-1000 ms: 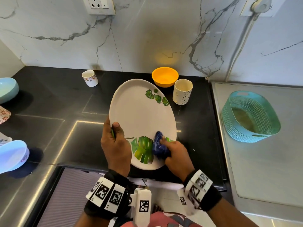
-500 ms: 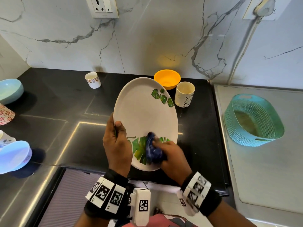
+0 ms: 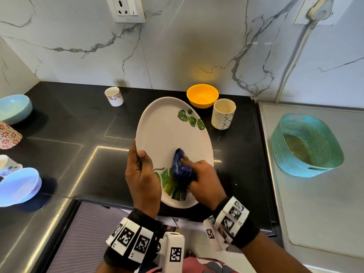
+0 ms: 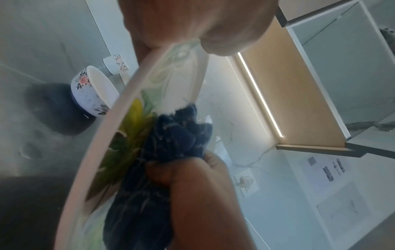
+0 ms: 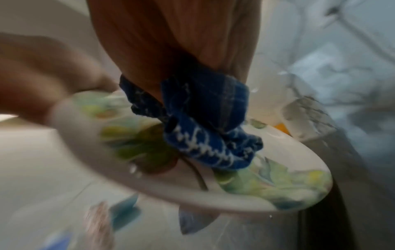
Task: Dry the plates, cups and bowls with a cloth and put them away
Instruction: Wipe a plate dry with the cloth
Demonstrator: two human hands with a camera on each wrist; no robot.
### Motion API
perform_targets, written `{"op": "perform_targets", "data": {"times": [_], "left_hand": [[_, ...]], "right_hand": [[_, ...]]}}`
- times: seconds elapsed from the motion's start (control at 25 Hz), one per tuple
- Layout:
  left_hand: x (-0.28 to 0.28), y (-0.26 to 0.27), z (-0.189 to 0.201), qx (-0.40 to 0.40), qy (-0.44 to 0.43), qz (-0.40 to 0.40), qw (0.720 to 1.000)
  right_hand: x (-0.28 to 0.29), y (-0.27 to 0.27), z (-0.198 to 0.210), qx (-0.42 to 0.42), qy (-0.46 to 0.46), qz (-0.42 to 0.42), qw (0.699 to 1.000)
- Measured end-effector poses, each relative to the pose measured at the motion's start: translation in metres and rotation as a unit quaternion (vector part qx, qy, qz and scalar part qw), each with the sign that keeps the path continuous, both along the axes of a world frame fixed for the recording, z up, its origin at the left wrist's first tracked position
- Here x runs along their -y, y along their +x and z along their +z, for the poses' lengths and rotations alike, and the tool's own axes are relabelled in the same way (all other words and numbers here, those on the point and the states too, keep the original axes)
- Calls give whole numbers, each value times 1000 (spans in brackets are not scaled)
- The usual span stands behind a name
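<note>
A large white oval plate [image 3: 167, 134] with green leaf prints is held tilted above the black counter. My left hand [image 3: 142, 174] grips its left rim, thumb on the face. My right hand [image 3: 202, 178] holds a bunched dark blue cloth [image 3: 182, 166] pressed against the plate's lower face, over the big leaf print. The left wrist view shows the plate rim [image 4: 102, 135] with the cloth [image 4: 171, 135] against it. In the blurred right wrist view, the cloth [image 5: 205, 135] sits on the plate [image 5: 278, 177].
On the counter stand an orange bowl [image 3: 202, 95], a patterned white cup [image 3: 223, 114], a small floral cup [image 3: 114, 96], a pale blue bowl [image 3: 14, 108] and a white bowl [image 3: 19, 186] at left. A teal basket [image 3: 306, 144] sits on the steel drainer at right.
My right hand has slid the cloth left and a little up across the plate's lower face. My left hand keeps its grip on the rim.
</note>
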State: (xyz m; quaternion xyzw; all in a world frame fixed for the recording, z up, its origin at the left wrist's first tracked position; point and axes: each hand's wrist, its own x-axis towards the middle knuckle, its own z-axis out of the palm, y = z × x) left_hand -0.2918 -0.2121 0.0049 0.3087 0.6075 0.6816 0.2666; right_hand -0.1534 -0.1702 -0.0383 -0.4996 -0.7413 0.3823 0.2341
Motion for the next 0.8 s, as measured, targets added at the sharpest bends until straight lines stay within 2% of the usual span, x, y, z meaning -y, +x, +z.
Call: {"op": "perform_targets", "data": {"times": [0.08, 0.16, 0.28, 0.36, 0.48, 0.52, 0.64, 0.72, 0.8], "left_hand": [[4, 3, 1, -4, 5, -8, 1000], [4, 4, 6, -23, 4, -22, 999], [4, 3, 4, -13, -5, -39, 999], [7, 4, 3, 14, -7, -55, 998], [12, 10, 2, 20, -7, -65, 998], [13, 11, 4, 17, -5, -68, 998], [11, 12, 6, 14, 1, -85, 996], [10, 8, 7, 15, 4, -85, 996], [10, 7, 6, 24, 7, -89, 996]], "right_hand": [[-6, 0, 2, 9, -9, -8, 1000], [13, -5, 14, 12, 50, 62, 997], [40, -9, 26, 25, 165, 160, 973], [23, -10, 24, 33, 173, 130, 976], [-6, -6, 27, 39, 54, 17, 998], [-7, -5, 30, 36, 47, 11, 998], [15, -8, 38, -16, 103, 104, 989], [23, -9, 36, -8, 155, 161, 975], [6, -9, 35, 5, 172, 134, 976]]}}
